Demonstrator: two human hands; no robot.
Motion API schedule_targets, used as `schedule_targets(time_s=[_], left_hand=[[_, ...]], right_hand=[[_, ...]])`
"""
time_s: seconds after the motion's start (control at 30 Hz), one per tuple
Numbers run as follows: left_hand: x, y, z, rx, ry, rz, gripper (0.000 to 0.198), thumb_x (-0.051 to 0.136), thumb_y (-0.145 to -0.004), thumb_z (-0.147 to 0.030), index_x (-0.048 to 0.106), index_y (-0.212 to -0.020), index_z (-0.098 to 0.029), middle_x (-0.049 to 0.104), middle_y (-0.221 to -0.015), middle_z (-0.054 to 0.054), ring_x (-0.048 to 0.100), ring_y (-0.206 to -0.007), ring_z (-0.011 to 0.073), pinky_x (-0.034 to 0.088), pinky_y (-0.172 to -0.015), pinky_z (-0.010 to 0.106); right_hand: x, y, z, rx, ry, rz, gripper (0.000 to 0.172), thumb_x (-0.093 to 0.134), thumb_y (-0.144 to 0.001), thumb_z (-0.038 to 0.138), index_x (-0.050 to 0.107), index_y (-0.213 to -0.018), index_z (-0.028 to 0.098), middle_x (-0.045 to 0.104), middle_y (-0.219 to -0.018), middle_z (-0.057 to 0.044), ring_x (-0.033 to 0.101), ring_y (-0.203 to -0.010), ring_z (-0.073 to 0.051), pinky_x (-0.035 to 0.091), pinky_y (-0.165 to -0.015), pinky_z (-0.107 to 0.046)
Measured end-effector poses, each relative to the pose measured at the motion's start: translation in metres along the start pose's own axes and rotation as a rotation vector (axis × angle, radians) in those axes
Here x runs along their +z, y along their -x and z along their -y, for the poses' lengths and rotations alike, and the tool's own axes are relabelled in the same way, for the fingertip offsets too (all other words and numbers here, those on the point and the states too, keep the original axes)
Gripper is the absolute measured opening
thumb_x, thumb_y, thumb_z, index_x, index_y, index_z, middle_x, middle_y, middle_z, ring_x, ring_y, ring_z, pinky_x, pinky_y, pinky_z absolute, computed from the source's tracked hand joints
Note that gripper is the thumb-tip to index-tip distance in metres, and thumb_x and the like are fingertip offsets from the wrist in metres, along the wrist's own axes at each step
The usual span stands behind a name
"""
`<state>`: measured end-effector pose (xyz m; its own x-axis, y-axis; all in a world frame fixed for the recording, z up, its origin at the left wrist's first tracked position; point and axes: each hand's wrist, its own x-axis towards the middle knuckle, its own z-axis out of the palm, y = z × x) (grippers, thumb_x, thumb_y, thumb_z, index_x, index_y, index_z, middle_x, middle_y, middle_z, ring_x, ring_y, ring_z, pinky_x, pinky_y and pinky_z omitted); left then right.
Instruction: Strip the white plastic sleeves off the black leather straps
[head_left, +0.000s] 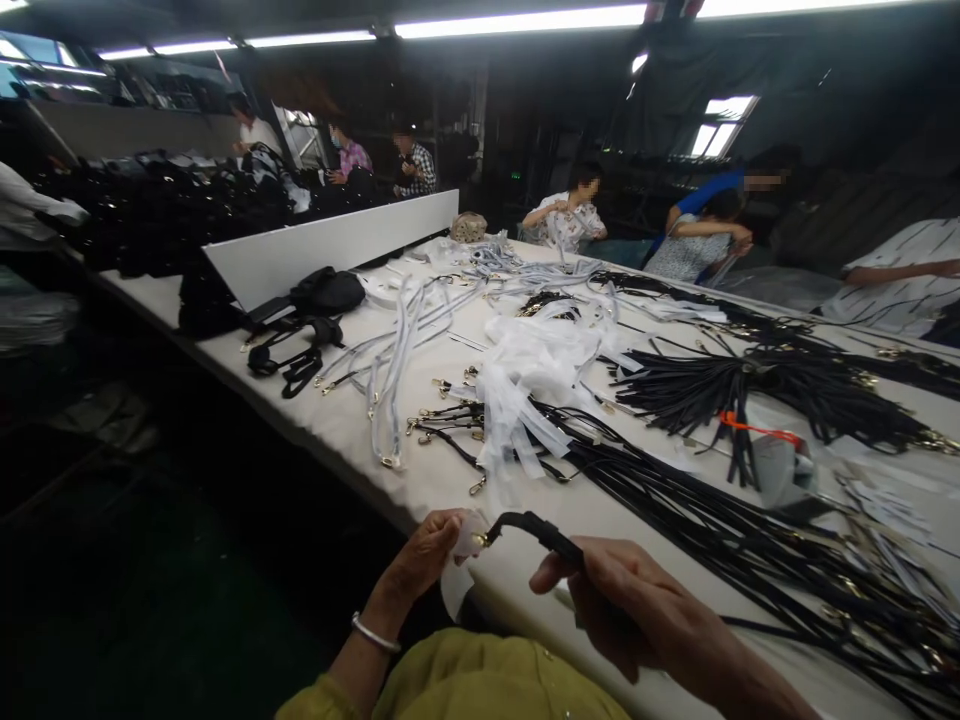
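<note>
Near the table's front edge, my left hand [429,553] pinches a piece of thin white wrapping [454,588] beside a gold metal clasp [478,540]. That clasp sits at the end of a black strap [536,527], which arches over to my right hand [637,605]. My right hand is closed around the strap, and part of the strap is hidden in the palm. Beyond my hands, a pile of white wrapping strips [517,390] lies on the table over a bundle of black straps [645,480] with gold clasps.
The light table [341,425] carries wrapped straps [397,370], a black bag [328,291], another bundle of black straps [750,385] and an orange-handled tool [761,430]. A white board [337,250] stands along the left. Several people sit or stand around the far side.
</note>
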<state>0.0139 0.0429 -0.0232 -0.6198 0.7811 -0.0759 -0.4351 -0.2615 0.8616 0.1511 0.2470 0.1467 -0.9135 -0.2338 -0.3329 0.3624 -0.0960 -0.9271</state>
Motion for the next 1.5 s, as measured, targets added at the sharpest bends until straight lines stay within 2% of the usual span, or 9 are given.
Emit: schedule_targets(time_s=[0.2,0.37,0.57,0.77,0.9,1.03,1.27,1.4,1.5], left_hand=[[0.002,0.014,0.007,-0.063,0.084,-0.071,0.064,0.064,-0.069,-0.075,0.064,-0.068,-0.01,0.045,-0.058,0.0,0.028,-0.049,0.0063,0.016,-0.048,0.025],[-0.001,0.022,0.013,-0.097,0.154,-0.149,0.061,0.067,-0.068,-0.073,0.059,-0.068,-0.012,0.046,-0.055,-0.001,0.031,-0.048,0.0063,0.017,-0.048,0.025],[0.001,0.028,0.013,-0.098,0.165,-0.161,0.06,0.07,-0.066,-0.072,0.057,-0.067,-0.013,0.045,-0.054,-0.003,0.033,-0.047,0.0059,0.019,-0.047,0.024],[0.01,0.03,0.003,-0.081,0.086,-0.088,0.061,0.068,-0.068,-0.072,0.068,-0.077,-0.011,0.058,-0.06,0.003,0.043,-0.05,0.009,0.024,-0.047,0.023],[0.01,0.025,-0.009,-0.106,0.078,0.04,0.062,0.073,-0.062,-0.071,0.072,-0.077,-0.011,0.064,-0.067,0.006,0.053,-0.057,0.013,0.034,-0.052,0.023],[0.008,0.02,-0.022,-0.148,0.008,0.151,0.055,0.083,-0.058,-0.061,0.074,-0.074,-0.009,0.063,-0.066,0.005,0.05,-0.058,0.011,0.033,-0.054,0.022],[0.011,0.009,-0.022,-0.154,0.01,0.056,0.046,0.086,-0.058,-0.051,0.072,-0.073,-0.01,0.059,-0.06,0.001,0.043,-0.052,0.0073,0.029,-0.052,0.019],[0.017,0.003,-0.014,-0.259,0.004,0.137,0.047,0.084,-0.062,-0.05,0.074,-0.085,-0.01,0.065,-0.07,0.004,0.049,-0.058,0.0095,0.033,-0.056,0.019],[0.024,-0.005,-0.009,-0.315,0.032,0.175,0.041,0.084,-0.064,-0.045,0.072,-0.083,-0.011,0.065,-0.069,0.004,0.049,-0.055,0.0088,0.032,-0.054,0.019]], right_hand=[[0.01,-0.007,0.001,0.026,0.039,0.052,0.057,0.039,-0.096,0.059,0.066,-0.109,0.01,0.043,-0.049,0.005,0.03,-0.039,-0.004,0.02,-0.039,-0.016],[0.013,-0.009,0.003,0.028,0.044,0.071,0.056,0.039,-0.097,0.057,0.065,-0.112,0.01,0.042,-0.048,0.006,0.028,-0.038,-0.003,0.019,-0.038,-0.016],[0.018,-0.008,0.005,0.071,0.093,0.102,0.058,0.039,-0.096,0.058,0.068,-0.11,0.01,0.042,-0.047,0.005,0.027,-0.038,-0.004,0.018,-0.038,-0.017],[0.017,-0.008,0.0,0.089,0.059,0.091,0.062,0.04,-0.093,0.062,0.068,-0.108,0.009,0.038,-0.047,0.006,0.029,-0.038,-0.005,0.017,-0.036,-0.017],[0.006,-0.009,0.0,0.111,0.08,0.089,0.057,0.041,-0.094,0.059,0.07,-0.104,0.01,0.038,-0.047,0.006,0.028,-0.037,-0.004,0.018,-0.038,-0.018],[-0.015,-0.009,0.002,0.196,0.235,0.059,0.053,0.048,-0.092,0.057,0.073,-0.096,0.01,0.039,-0.047,0.006,0.03,-0.04,-0.005,0.02,-0.04,-0.018],[-0.053,-0.001,-0.007,0.159,0.515,-0.119,0.041,0.059,-0.087,0.05,0.073,-0.088,0.012,0.057,-0.062,0.0,0.039,-0.053,-0.008,0.028,-0.049,-0.021],[-0.063,0.002,-0.008,0.11,0.468,-0.169,0.041,0.059,-0.087,0.051,0.073,-0.092,0.013,0.058,-0.065,-0.001,0.043,-0.056,-0.01,0.03,-0.051,-0.022],[-0.075,-0.001,-0.012,0.103,0.459,-0.213,0.041,0.06,-0.086,0.051,0.073,-0.094,0.013,0.06,-0.066,-0.002,0.047,-0.058,-0.011,0.036,-0.055,-0.024]])
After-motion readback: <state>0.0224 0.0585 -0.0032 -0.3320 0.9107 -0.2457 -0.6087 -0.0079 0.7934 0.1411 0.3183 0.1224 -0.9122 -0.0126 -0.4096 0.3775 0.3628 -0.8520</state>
